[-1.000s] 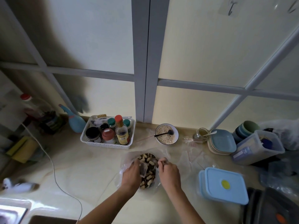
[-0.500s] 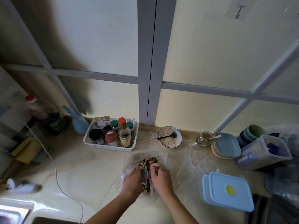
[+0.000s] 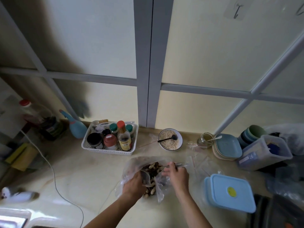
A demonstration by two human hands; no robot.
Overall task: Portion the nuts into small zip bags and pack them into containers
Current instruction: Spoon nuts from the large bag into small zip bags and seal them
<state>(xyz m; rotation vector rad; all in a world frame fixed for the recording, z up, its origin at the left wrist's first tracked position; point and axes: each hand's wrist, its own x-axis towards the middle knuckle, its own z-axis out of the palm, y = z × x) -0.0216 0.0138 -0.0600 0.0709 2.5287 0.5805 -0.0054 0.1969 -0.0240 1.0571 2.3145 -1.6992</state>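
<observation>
Head view, only one I've got: big nut bag (image 3: 144, 168) slumped on worktop (image 3: 74, 170) in front of me, mouth gaping; left hand (image 3: 134, 184) pinching small zip bag (image 3: 146, 176) open inside it; right hand (image 3: 176, 174) curled round spoon-ish tool, blurry, can't tell exactly; hands near, not touching; blue containers (image 3: 230, 193) lidded, to right. Risk: floppy zip bag folds shut, nuts spill on worktop. Zip bag long axis roughly toward me, mouth facing away.

Probably home kitchen: counter (image 3: 69, 165), condiment basket (image 3: 109, 151), sink (image 3: 13, 221).
</observation>
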